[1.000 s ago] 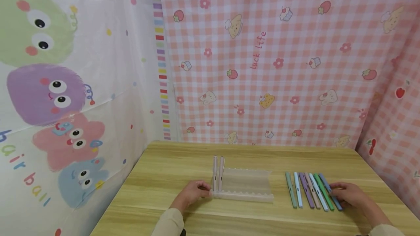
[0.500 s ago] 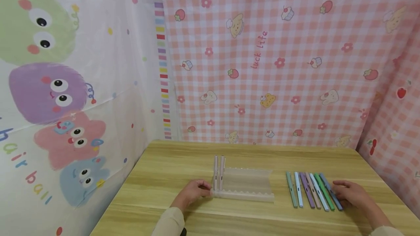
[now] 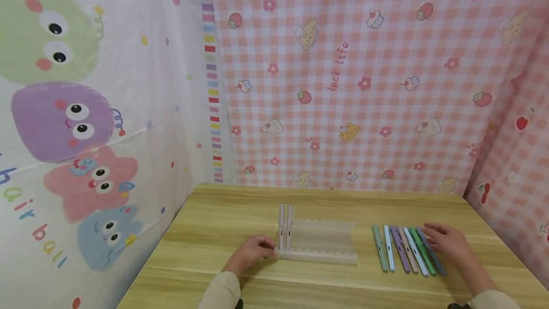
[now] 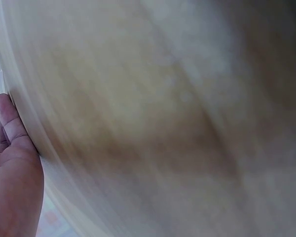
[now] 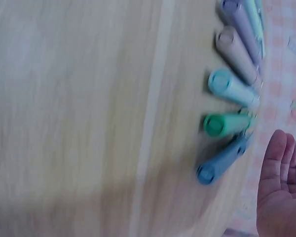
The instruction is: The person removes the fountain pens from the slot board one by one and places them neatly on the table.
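Note:
My left hand [image 3: 255, 250] grips the left end of a clear, notched plastic pen rack [image 3: 326, 257]. Two pale pink pens [image 3: 289, 228] sit side by side in the rack's left slots. To the right lies a row of capped pens: grey-green [image 3: 380, 249], light blue, purple [image 3: 401, 249], pinkish, light blue, green [image 3: 423, 252] and dark blue [image 3: 431, 252]. My right hand [image 3: 448, 244], fingers loosely extended and holding nothing, is over the far end of the dark blue pen. In the right wrist view, pen ends [image 5: 215, 125] fan out beside the hand [image 5: 281, 192].
Everything lies on a wood-grain table [image 3: 206, 223]. A pink checked cloth [image 3: 343, 108] hangs behind its far edge, and a white cloth with cartoon figures [image 3: 128, 156] hangs at the left. Another pink cloth [image 3: 514, 170] hangs at the right.
My right hand has come off the dark blue pen, shifting right, then left and away from me over the pen's far end. My left hand and the rack stay put.

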A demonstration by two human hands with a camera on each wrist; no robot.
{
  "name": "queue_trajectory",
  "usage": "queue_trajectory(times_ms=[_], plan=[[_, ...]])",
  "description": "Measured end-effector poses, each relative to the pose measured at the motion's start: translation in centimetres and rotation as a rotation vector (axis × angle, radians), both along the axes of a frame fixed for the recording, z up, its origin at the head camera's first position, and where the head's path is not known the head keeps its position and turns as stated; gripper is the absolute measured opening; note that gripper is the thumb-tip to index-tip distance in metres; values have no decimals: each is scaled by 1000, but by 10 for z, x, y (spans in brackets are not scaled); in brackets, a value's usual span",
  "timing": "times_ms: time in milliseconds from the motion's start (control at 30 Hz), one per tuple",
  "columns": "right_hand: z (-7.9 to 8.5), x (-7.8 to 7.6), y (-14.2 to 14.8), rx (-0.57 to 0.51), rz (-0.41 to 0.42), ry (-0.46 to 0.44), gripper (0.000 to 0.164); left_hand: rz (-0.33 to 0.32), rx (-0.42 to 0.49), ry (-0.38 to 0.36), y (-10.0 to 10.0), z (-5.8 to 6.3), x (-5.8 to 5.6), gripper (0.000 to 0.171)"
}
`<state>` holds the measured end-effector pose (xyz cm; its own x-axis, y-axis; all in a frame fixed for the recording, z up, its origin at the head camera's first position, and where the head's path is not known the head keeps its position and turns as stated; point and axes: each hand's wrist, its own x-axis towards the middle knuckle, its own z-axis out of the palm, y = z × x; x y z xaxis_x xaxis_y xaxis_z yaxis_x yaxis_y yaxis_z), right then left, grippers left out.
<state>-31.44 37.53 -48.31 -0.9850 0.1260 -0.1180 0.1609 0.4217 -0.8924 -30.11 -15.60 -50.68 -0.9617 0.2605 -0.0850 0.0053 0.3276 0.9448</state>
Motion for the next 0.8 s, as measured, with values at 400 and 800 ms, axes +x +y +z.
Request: queue_trajectory(times_ms=[400,800], plan=[[16,7,-63,-141,-77,120,69,6,-20,-13,1,1,0,15],[28,19,-127,-234,-37,172,59,10,-17,-11,0,0,-1,16]])
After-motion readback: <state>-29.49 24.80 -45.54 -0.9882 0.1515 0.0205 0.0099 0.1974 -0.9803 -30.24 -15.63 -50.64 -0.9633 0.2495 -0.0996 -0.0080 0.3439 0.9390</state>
